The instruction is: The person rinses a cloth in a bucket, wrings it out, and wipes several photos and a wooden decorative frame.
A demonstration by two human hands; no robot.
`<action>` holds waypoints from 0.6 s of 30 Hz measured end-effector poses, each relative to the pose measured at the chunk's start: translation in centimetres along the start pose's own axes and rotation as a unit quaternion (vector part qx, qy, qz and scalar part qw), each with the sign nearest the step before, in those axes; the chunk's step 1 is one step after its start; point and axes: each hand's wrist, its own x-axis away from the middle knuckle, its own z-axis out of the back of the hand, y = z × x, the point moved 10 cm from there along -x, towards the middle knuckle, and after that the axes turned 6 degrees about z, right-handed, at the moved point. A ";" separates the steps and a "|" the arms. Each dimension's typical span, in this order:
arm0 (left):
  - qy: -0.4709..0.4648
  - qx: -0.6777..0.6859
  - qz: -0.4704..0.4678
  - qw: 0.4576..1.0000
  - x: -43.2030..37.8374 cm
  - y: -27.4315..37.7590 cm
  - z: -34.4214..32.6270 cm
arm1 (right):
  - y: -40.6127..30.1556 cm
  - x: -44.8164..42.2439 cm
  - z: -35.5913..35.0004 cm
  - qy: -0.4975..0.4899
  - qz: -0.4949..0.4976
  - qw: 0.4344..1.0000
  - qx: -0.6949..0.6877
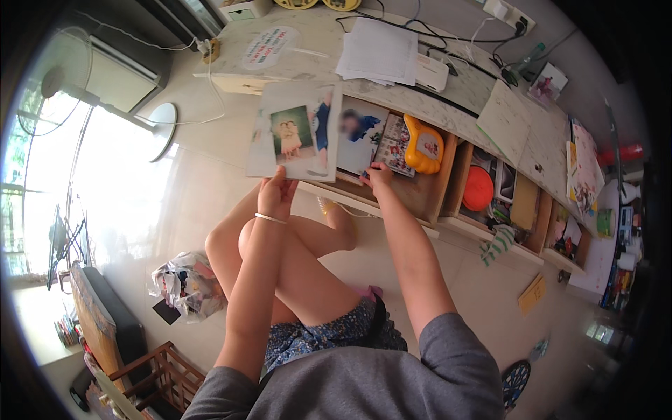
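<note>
My left hand (276,195) holds up a pale photo panel (262,118) by its lower edge, thumb on the front. On it is a smaller photo (292,134) of two figures in light dresses. In the pulled-out wooden drawer (420,197) lies another large photo print (357,152) with a blue-clad figure. My right hand (379,176) is at that print's lower right corner; a small dark blue bit shows at the fingertips, and whether they grip it is unclear. Beside it are a photo collage sheet (391,144) and a yellow-orange photo frame (424,144).
Above the drawers runs a marble-patterned desktop (315,31) with white papers (378,50), cables and an open booklet (504,123). A second open drawer (533,239) holds a round orange object (478,188). On the floor are a stuffed plastic bag (189,283), a fan (163,131) and a brown envelope (532,295).
</note>
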 end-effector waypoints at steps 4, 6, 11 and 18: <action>0.002 -0.032 0.013 0.999 0.1 -0.8 -0.5 | -0.4 -0.8 -0.3 -0.003 0.012 0.999 0.042; 0.005 -0.042 0.023 0.999 0.3 -1.2 -0.8 | -0.4 -1.1 -0.2 -0.025 0.015 0.995 0.093; -0.006 -0.047 0.052 0.997 0.4 -2.6 -1.9 | -4.7 -1.6 1.0 -0.101 0.137 0.915 0.367; 0.009 -0.053 0.113 0.992 -0.2 -6.9 -2.5 | -9.0 12.2 -2.7 -0.271 -0.094 0.921 -0.263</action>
